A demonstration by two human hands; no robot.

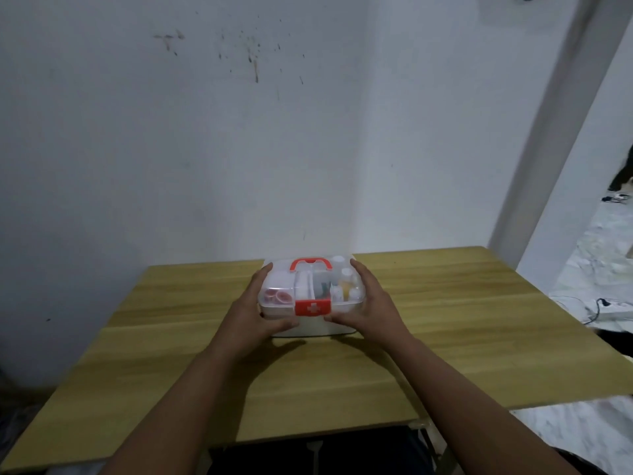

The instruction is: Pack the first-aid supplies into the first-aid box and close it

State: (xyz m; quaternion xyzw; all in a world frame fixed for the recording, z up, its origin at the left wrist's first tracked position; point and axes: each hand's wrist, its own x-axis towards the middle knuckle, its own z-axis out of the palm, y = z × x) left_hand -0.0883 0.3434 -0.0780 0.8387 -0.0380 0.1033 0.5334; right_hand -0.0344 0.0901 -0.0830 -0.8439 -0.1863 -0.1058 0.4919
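Note:
A white first-aid box (310,327) with a clear lid, a red handle (311,262) and a red cross latch (312,307) sits at the back middle of the wooden table (445,337). The lid is down. Rolls of tape, white packets and small bottles show through it. My left hand (255,311) clasps the box's left side, thumb on the front wall. On the right side rests my right hand (368,308), its thumb on the front by the latch.
A white wall stands right behind the table. To the right lies a pale floor with cables (603,305). Dark cloth (325,450) shows under the table's near edge.

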